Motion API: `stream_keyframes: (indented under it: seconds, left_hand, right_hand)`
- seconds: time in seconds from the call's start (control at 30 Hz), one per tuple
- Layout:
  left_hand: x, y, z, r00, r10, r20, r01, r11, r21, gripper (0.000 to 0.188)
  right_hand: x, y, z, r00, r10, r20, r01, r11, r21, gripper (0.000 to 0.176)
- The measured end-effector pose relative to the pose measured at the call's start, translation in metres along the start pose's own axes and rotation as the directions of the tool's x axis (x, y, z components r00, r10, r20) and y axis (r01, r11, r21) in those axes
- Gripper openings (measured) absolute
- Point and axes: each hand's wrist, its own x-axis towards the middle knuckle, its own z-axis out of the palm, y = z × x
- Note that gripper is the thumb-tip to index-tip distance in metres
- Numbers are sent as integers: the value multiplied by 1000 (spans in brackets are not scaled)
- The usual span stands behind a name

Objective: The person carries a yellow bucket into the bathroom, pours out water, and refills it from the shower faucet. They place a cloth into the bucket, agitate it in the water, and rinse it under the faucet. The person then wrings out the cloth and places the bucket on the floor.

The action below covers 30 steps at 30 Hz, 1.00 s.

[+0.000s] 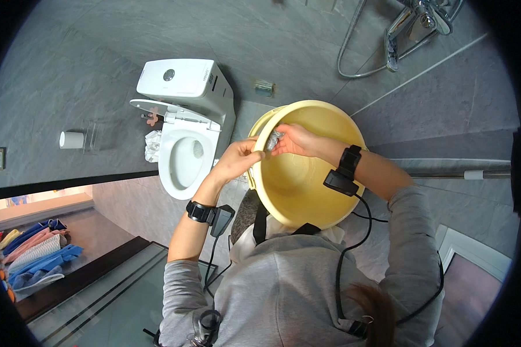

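Observation:
A large yellow plastic tub (317,191) is tilted in front of me, its open mouth facing up toward my body. My left hand (239,161) grips the tub's left rim, thumb on the inner side. Inside the tub, near that same rim, my right hand (293,141) holds a silvery scouring pad (274,140) against the wall. The two hands are close together, with the rim between them. Black straps with small boxes and cables are on both wrists. What lies under the tub is hidden.
A white toilet (186,169) with its lid raised stands to the left, beside a bin with a white liner (153,146). A chrome shower mixer (425,19) and hose hang at the upper right. Folded cloths (43,251) lie beyond the doorway at the lower left.

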Motion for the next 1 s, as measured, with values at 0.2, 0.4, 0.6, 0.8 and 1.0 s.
stream_keyframes:
  seconds: [0.2, 0.4, 0.6, 0.8, 1.0]
  left_hand:
    - [6, 5, 2, 1000, 16, 8, -17, 998, 61, 13]
    - [6, 8, 1, 998, 39, 58, -43, 997, 69, 22]
    - [9, 25, 12, 988, 87, 131, -106, 983, 148, 22]
    - [10, 22, 7, 996, 26, 84, -41, 981, 188, 19]
    - [1, 26, 8, 999, 22, 35, -27, 988, 154, 18]
  right_hand:
    - [-56, 65, 29, 870, 403, 285, -66, 668, -742, 37]
    - [-152, 27, -39, 933, 360, -17, 128, -376, -918, 31]
    - [-100, -39, -58, 806, -546, 229, -259, -673, -693, 15]
    - [-90, -73, 15, 717, -129, 685, -66, -991, -118, 12]
    - [-158, -66, -85, 973, -171, 156, -86, -893, -442, 11]
